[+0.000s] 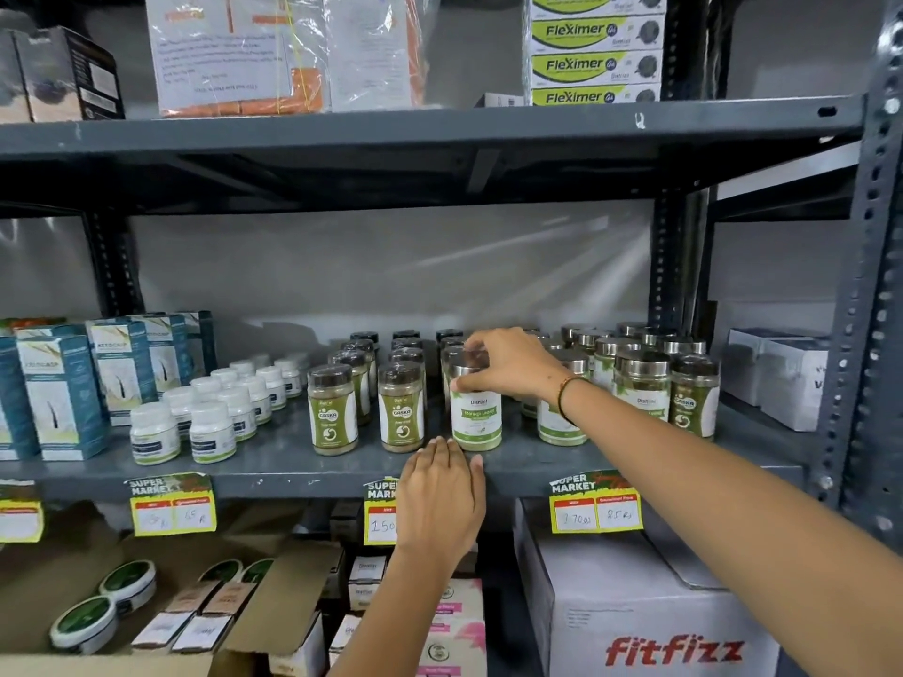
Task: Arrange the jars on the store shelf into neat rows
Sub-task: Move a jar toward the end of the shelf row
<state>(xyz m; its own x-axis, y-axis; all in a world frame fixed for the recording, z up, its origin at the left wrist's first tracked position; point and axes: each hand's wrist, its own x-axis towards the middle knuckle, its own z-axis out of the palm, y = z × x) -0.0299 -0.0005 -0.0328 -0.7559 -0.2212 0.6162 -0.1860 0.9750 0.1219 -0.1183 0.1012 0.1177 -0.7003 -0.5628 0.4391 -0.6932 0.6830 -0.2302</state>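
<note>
On the grey metal shelf [303, 464] stand rows of green-labelled jars. A silver-lidded jar with a white and green label [476, 420] stands at the front of the middle row, and my right hand [508, 366] grips it around the lid from above. Two dark-lidded Gaska jars [333, 410] [401, 408] head the rows to its left. More silver-lidded jars [641, 383] cluster to its right, partly hidden by my forearm. My left hand [442, 495] rests flat on the shelf's front edge just below the gripped jar, holding nothing.
Small white bottles [212, 432] and blue-white cartons [63, 395] fill the shelf's left end. White boxes [777, 376] sit at the far right. Price tags [172, 505] hang from the shelf lip. Below are a FitFizz carton [650, 623] and open cardboard boxes [161, 608].
</note>
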